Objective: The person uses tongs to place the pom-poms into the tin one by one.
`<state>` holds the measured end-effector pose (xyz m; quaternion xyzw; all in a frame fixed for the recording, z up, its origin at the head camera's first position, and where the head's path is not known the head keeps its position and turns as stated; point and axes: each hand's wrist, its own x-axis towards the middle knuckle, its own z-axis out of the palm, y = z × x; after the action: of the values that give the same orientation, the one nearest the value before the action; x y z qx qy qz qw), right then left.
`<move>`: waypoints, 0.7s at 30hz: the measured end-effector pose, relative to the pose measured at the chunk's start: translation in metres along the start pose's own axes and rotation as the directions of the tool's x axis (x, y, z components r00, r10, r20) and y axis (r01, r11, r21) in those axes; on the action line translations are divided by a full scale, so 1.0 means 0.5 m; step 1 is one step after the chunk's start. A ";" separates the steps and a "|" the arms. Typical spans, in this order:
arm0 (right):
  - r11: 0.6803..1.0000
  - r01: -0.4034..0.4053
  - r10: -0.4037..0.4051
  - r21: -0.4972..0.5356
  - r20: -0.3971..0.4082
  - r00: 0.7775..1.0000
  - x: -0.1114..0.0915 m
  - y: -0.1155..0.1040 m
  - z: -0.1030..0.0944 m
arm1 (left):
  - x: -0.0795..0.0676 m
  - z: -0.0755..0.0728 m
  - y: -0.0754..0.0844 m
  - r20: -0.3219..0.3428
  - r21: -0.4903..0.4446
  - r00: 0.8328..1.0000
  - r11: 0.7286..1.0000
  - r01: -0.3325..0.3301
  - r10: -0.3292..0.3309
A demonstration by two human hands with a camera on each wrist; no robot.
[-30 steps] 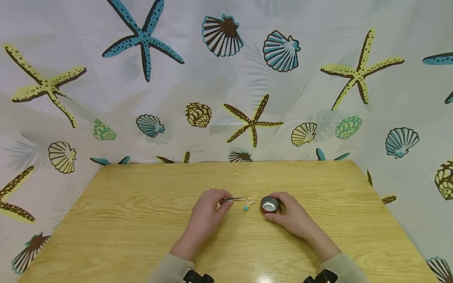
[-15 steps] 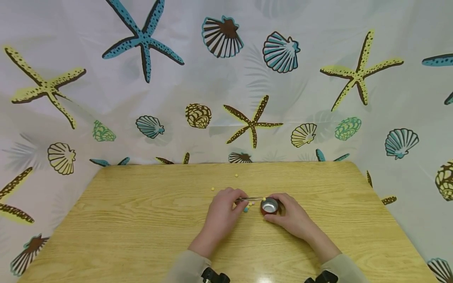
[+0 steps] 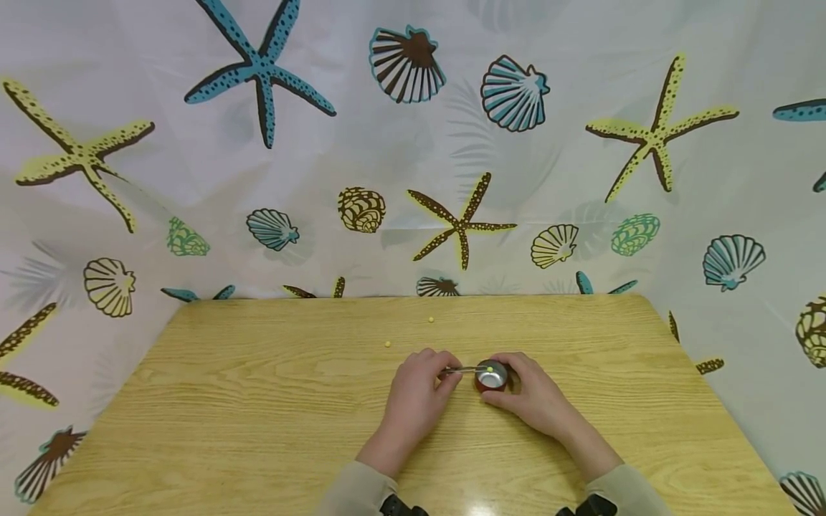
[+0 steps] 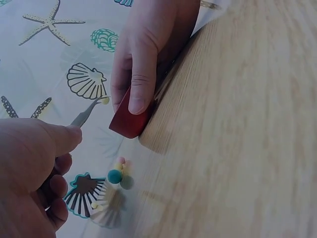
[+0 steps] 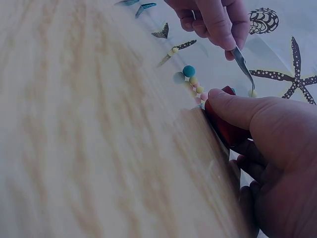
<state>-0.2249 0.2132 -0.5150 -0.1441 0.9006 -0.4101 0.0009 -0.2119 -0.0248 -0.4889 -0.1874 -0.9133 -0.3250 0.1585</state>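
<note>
Between thumb and fingers my left hand (image 3: pixel 416 394) pinches a pair of metal tweezers (image 3: pixel 467 369), pointing right. A small yellow bead (image 3: pixel 490 370) sits at the tweezer tips, over the mouth of a small red cup (image 4: pixel 130 118) with a silver inside. My right hand (image 3: pixel 534 394) grips this cup from its right side, thumb in front, and the cup stands on the table. In the right wrist view a teal ball (image 5: pixel 188 71) lies near the cup with several small yellow and pink beads (image 5: pixel 199 89). My left hand hides that cluster in the head view.
Two yellow beads lie apart farther back on the wooden table (image 3: pixel 226 401): one bead (image 3: pixel 431 319) near the rear edge, another bead (image 3: pixel 387 345) behind my left hand. A cloth (image 3: pixel 310 179) printed with shells and starfish hangs behind and beside the table.
My left hand has moved right with the tweezers, carrying a yellow bead from the cluster to above the cup. My right hand and the cup have stayed in place.
</note>
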 end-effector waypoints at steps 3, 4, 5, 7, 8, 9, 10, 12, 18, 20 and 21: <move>1.000 0.000 0.000 -0.002 0.002 1.000 -0.001 -0.001 0.000 | -0.002 0.002 0.001 0.000 0.016 1.000 1.000 0.008 -0.008; 1.000 0.000 0.000 -0.002 0.003 1.000 -0.001 -0.002 0.000 | -0.002 0.002 0.001 0.001 0.020 1.000 1.000 0.012 -0.012; 1.000 0.000 0.000 -0.002 0.004 1.000 -0.001 -0.002 -0.001 | -0.002 0.002 0.001 0.004 0.022 1.000 1.000 0.015 -0.015; 1.000 -0.002 0.002 0.000 0.007 1.000 -0.002 -0.003 -0.001 | -0.004 0.002 0.002 0.008 0.025 1.000 0.999 0.020 -0.020; 1.000 -0.004 0.004 0.001 0.009 1.000 -0.002 -0.004 -0.002 | -0.004 0.002 0.003 0.011 0.027 1.000 0.999 0.022 -0.022; 1.000 -0.005 0.005 0.003 0.009 1.000 -0.002 -0.004 -0.002 | -0.005 0.002 0.003 0.014 0.028 1.000 0.999 0.021 -0.022; 1.000 -0.005 0.005 0.004 0.010 1.000 -0.002 -0.004 -0.002 | -0.005 0.002 0.003 0.015 0.027 1.000 0.999 0.021 -0.021; 1.000 -0.005 0.005 0.007 0.011 1.000 -0.002 -0.004 -0.002 | -0.006 0.003 0.003 0.013 0.026 1.000 1.000 0.015 -0.016; 1.000 0.004 -0.005 0.015 0.012 1.000 -0.003 -0.004 -0.003 | -0.006 0.003 0.003 0.009 0.022 1.000 1.000 0.021 -0.021; 1.000 0.007 -0.007 0.016 0.011 1.000 -0.003 -0.004 -0.003 | -0.006 0.001 0.004 0.010 0.018 0.999 0.999 0.033 -0.033; 1.000 0.008 -0.008 0.016 0.010 1.000 -0.003 -0.003 -0.003 | -0.006 0.000 0.005 0.009 0.016 0.999 0.999 0.039 -0.039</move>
<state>-0.2232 0.2135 -0.5130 -0.1495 0.8967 -0.4166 0.0049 -0.2081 -0.0240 -0.4888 -0.1700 -0.9201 -0.3198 0.1493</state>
